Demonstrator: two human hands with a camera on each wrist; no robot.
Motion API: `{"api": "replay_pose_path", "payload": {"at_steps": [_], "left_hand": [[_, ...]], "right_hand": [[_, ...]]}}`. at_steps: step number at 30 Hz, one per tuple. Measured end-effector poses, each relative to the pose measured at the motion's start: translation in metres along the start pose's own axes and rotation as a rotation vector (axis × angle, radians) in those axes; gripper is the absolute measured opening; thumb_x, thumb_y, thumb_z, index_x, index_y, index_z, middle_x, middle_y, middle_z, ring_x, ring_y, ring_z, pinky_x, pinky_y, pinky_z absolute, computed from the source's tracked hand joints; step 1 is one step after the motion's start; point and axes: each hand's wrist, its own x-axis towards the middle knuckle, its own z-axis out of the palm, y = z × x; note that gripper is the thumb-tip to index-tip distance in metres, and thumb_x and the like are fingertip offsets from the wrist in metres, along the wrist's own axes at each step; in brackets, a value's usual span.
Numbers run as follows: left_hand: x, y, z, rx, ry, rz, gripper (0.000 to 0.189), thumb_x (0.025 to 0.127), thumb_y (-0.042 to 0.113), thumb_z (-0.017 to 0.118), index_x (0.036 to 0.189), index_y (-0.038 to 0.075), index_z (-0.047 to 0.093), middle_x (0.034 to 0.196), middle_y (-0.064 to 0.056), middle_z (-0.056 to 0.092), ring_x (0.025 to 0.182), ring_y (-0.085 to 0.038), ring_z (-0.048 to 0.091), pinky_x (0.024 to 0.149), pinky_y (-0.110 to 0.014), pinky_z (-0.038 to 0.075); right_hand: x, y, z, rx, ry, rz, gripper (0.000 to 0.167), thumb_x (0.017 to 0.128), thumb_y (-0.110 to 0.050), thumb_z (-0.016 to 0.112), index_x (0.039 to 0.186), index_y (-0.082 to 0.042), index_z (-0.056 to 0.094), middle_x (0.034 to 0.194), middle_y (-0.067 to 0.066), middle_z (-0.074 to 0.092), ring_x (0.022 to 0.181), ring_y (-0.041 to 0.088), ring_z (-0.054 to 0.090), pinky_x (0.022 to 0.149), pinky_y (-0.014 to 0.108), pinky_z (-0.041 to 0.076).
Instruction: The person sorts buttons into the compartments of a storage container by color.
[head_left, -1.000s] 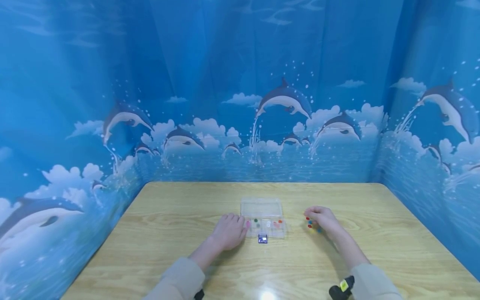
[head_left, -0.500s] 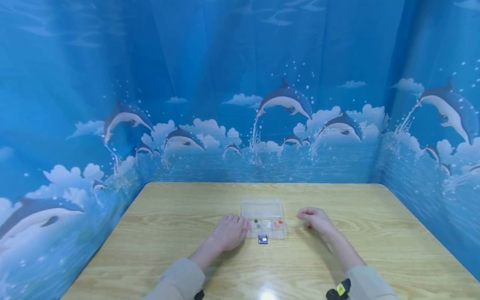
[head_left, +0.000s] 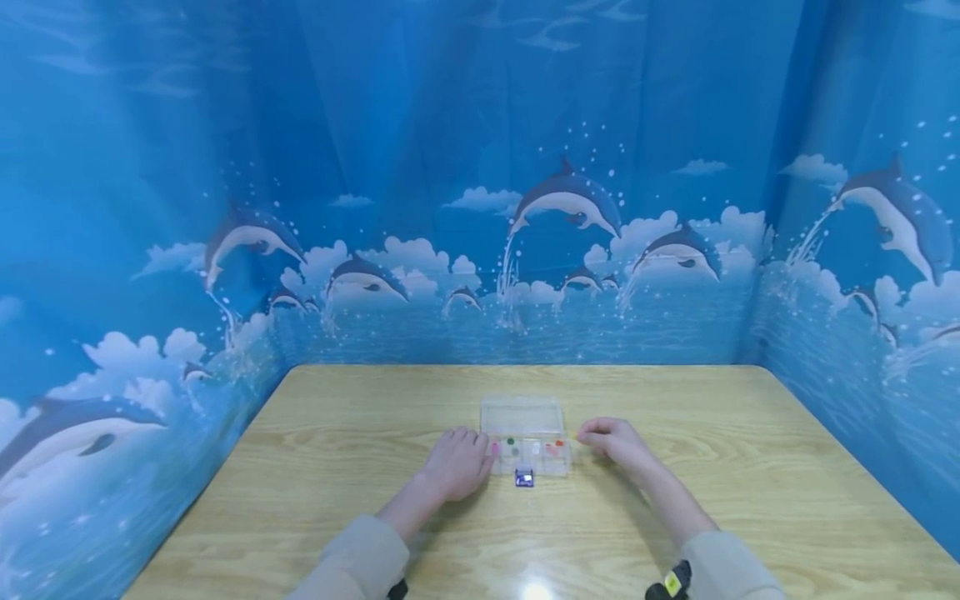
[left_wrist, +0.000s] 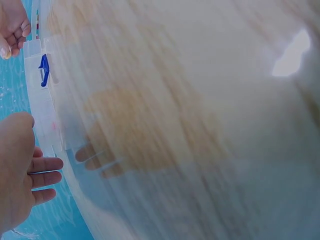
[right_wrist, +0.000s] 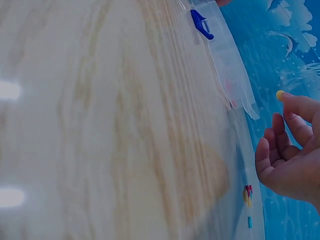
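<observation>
One yellow piece [right_wrist: 280,94] we pinched in our right hand [right_wrist: 295,162]; we judged our left hand [left_wrist: 17,175], fingers [left_wrist: 47,164] extended, best steadying the clear box [head_left: 522,433].

And there's the right hand [right_wrist: 297,169] cut by the right wrist view's edge, the pieces [head_left: 511,442] inside the clear box [head_left: 521,413] too tiny to identify!

Box [head_left: 522,416] on table [head_left: 360,408] between hands [head_left: 457,463] [head_left: 621,444]; curtain [head_left: 450,117] behind table.
</observation>
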Motion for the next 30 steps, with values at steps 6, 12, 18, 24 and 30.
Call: {"api": "replay_pose_path", "payload": {"at_steps": [6,12,18,24,30], "left_hand": [[-0.001,0.000,0.000,0.015,0.006,0.005,0.035,0.099,0.035,0.036,0.109,0.006,0.055,0.099,-0.009,0.059,0.096,-0.023,0.055,0.088,-0.037,0.045],[-0.002,0.000,0.000,0.007,0.013,0.008,0.034,0.099,0.034,0.035,0.107,0.007,0.055,0.095,-0.008,0.058,0.094,-0.023,0.055,0.086,-0.037,0.045],[-0.001,0.000,-0.002,0.007,0.006,0.009,0.034,0.100,0.033,0.035,0.106,0.007,0.055,0.095,-0.008,0.058,0.093,-0.022,0.055,0.086,-0.037,0.045],[-0.001,0.000,-0.003,0.011,0.001,0.007,0.035,0.100,0.033,0.033,0.106,0.007,0.055,0.095,-0.008,0.058,0.094,-0.023,0.055,0.087,-0.037,0.045],[-0.001,0.001,-0.003,0.011,-0.012,0.006,0.035,0.100,0.034,0.032,0.107,0.007,0.054,0.095,-0.008,0.058,0.094,-0.023,0.055,0.087,-0.037,0.045]], "right_hand": [[0.002,0.001,0.007,0.002,-0.009,0.003,0.011,0.083,-0.005,0.063,0.090,0.003,0.063,0.072,0.001,0.054,0.062,0.014,0.044,0.056,0.025,0.041],[0.000,-0.001,0.013,-0.013,-0.017,-0.013,0.013,0.083,-0.003,0.062,0.091,0.006,0.063,0.069,0.003,0.052,0.059,0.013,0.042,0.052,0.024,0.038],[0.000,-0.005,0.018,-0.056,-0.031,-0.053,0.011,0.081,-0.002,0.063,0.089,0.006,0.064,0.070,0.003,0.055,0.057,0.013,0.041,0.050,0.024,0.037],[0.000,-0.007,0.018,-0.090,-0.028,-0.049,0.011,0.083,-0.004,0.062,0.091,0.004,0.064,0.073,0.003,0.056,0.058,0.014,0.041,0.051,0.025,0.037],[0.000,-0.007,0.012,-0.080,-0.003,0.003,0.014,0.084,-0.004,0.062,0.095,0.004,0.063,0.078,0.006,0.058,0.062,0.016,0.044,0.054,0.027,0.040]]}}
